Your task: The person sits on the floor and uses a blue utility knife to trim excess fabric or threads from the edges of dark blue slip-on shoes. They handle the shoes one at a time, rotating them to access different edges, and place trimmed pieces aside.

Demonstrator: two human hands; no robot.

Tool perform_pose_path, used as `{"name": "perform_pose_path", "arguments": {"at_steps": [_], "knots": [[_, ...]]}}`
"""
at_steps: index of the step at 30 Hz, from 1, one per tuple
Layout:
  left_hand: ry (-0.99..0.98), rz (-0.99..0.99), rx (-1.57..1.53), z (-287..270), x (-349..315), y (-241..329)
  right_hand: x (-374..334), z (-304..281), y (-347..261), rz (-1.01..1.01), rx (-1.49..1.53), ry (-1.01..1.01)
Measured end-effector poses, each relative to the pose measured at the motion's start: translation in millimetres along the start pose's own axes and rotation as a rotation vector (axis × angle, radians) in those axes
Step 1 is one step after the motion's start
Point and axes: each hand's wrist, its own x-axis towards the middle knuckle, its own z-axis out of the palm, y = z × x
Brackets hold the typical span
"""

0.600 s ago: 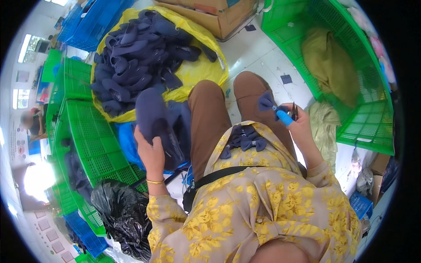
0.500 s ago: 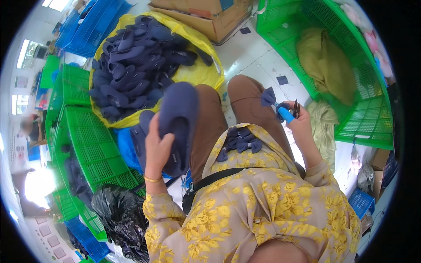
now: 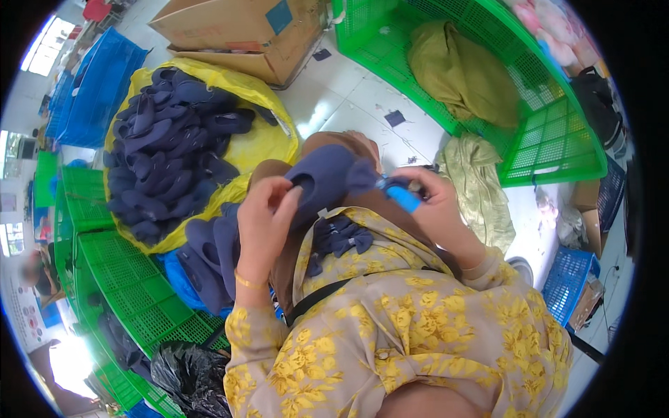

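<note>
My left hand grips a navy slipper by its opening, above my lap, with the toe pointing away to the right. In my right hand, which has a blue covering on one finger, is a navy fabric bow. The bow is blurred and sits right at the slipper's toe; whether the two touch I cannot tell. Something dark also shows among the right fingers, too unclear to name now. More navy bows lie in the gathered cloth of my lap. Several navy slippers rest beside my left forearm.
A yellow sack heaped with navy slippers stands ahead left, beside green crates and a blue crate. Ahead are cardboard boxes. A green crate with an olive sack stands at right. A black bag lies lower left.
The slipper in my left hand has moved right and tilted toward the right. My right hand has come inward with the bow, up to the slipper's toe. The whole view has shifted.
</note>
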Motion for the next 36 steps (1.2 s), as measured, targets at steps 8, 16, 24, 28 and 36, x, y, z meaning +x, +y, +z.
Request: {"name": "perform_pose_path", "arguments": {"at_steps": [8,16,24,28,36], "knots": [[-0.16,-0.241,-0.819,15.7,-50.1,43.1,-0.1,28.4,-19.0,-0.615,-0.543,-0.239],[-0.063,-0.119,-0.576,19.0,-62.5,41.3,-7.3,33.9,-32.3,-0.344,-0.29,-0.207],[-0.024,0.233,0.002,23.1,-59.5,47.9,-11.5,36.6,-16.6,0.125,0.052,-0.233],[-0.038,0.137,-0.191,25.2,-61.7,30.7,2.8,12.5,-20.0,0.359,0.439,0.043],[-0.156,-0.128,-0.625,25.9,-61.2,35.2,14.8,-68.6,4.8,0.113,0.012,0.144]]}}
